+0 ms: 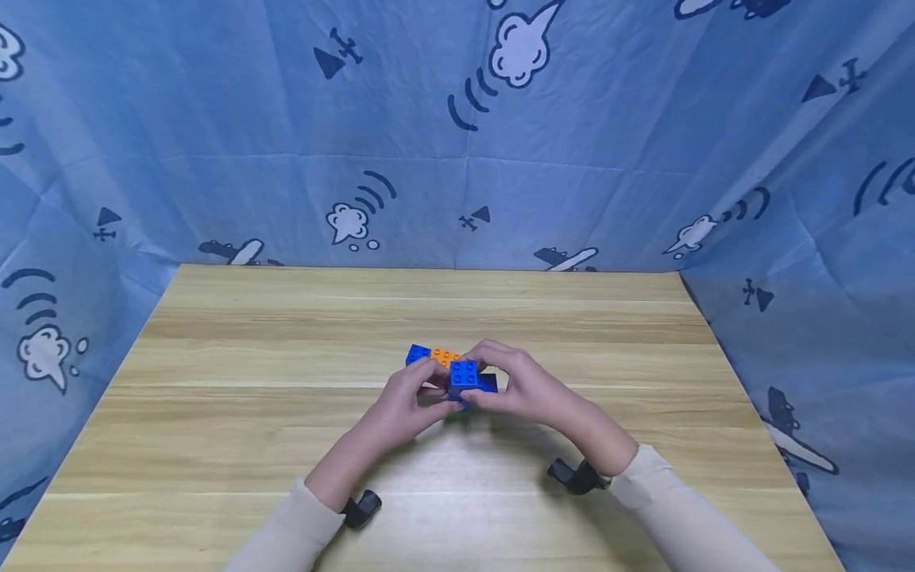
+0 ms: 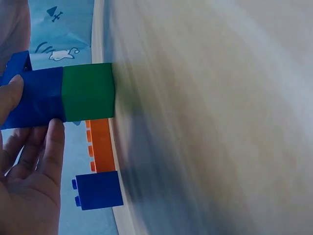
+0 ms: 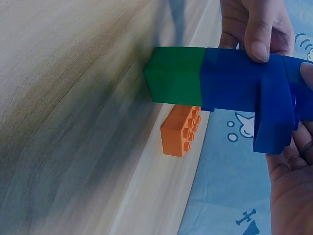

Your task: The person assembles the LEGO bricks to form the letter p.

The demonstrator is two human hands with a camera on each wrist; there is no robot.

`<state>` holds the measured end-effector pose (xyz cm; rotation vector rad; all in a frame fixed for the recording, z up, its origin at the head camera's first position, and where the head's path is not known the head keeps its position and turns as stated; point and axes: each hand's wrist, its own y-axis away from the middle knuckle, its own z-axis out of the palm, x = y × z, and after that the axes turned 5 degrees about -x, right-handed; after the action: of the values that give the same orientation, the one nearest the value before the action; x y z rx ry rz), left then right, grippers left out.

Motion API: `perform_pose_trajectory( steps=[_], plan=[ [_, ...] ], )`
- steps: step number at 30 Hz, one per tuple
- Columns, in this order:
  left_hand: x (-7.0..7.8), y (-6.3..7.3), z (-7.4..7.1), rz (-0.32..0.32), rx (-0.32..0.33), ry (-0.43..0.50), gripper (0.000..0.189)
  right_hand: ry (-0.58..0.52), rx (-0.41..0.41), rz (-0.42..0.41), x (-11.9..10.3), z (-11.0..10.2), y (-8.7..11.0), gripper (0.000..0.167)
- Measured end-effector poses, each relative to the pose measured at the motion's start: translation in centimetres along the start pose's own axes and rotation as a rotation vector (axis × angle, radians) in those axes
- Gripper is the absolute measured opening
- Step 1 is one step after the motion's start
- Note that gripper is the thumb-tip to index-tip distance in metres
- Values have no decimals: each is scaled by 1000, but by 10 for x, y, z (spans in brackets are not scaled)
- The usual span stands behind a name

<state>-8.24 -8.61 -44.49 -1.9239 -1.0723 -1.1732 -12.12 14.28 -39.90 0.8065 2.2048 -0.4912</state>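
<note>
Between the two hands stands an upright stack of toy building bricks. At its bottom is a green brick (image 2: 89,92), close to the tabletop. A blue brick (image 3: 230,78) sits above the green one, and a blue piece (image 3: 272,115) juts out sideways higher up. Topmost is another blue brick (image 1: 464,373) with studs facing up. My left hand (image 1: 411,405) grips the blue middle of the stack, thumb on the near side. My right hand (image 1: 529,385) pinches the upper blue part between thumb and fingers.
Behind the stack an orange brick (image 1: 446,357) lies on the wooden table (image 1: 286,445), studs up. A loose blue brick (image 2: 100,190) is at its left end. A blue patterned cloth (image 1: 400,103) hangs along the table's back and sides.
</note>
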Motion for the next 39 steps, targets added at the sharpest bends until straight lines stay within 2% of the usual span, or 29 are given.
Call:
perform_pose_trajectory(
  steps=[4, 10, 18, 27, 34, 39],
  plan=[
    [-2, 3, 3, 20, 38, 29, 31, -2, -1, -3, 1, 0, 0, 31],
    [-3, 3, 5, 86, 101, 94, 34, -2, -2, -4, 2, 0, 0, 30],
    [-2, 2, 4, 92, 100, 96, 31, -3, -4, 9, 1, 0, 0, 31],
    [-2, 1, 1, 108, 66, 113, 26, -23, 0, 24, 0, 1, 0, 32],
    [-2, 2, 1, 84, 73, 95, 32, -25, -7, 27, 1, 0, 0, 32],
    [-1, 0, 1, 107, 84, 100, 31, -46, -5, 28, 2, 0, 0, 32]
  ],
)
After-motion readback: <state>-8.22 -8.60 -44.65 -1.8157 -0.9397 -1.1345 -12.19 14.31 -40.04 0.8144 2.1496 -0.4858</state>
